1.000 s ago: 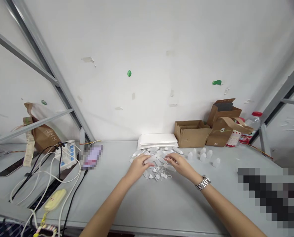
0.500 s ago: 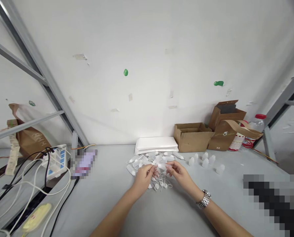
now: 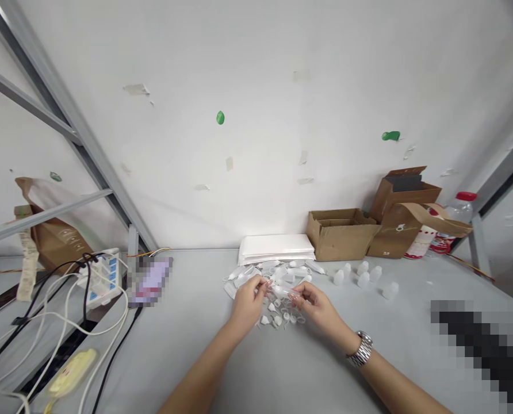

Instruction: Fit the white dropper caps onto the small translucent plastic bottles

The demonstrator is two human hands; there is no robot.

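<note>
Watching from afar, I see a clear bottle (image 3: 286,291) over the bottle pile (image 3: 244,275), pinched by the right hand (image 3: 319,306). The left hand (image 3: 248,302) has fingers bunched nearby; I can't tell if they grip. Behind sits a white stack (image 3: 276,248).

The grey table (image 3: 325,374) carries, at 12 o'clock from its middle, a heap of small translucent bottles (image 3: 298,271), with small white parts (image 3: 278,320) on its near side and a flat white stack (image 3: 276,247) just behind. An open cardboard box (image 3: 347,242) stands at 1 o'clock, small cloudy pieces (image 3: 363,280) and a brown bag (image 3: 393,234) at 2, a pixelated purple phone (image 3: 153,282) at 10.
</note>
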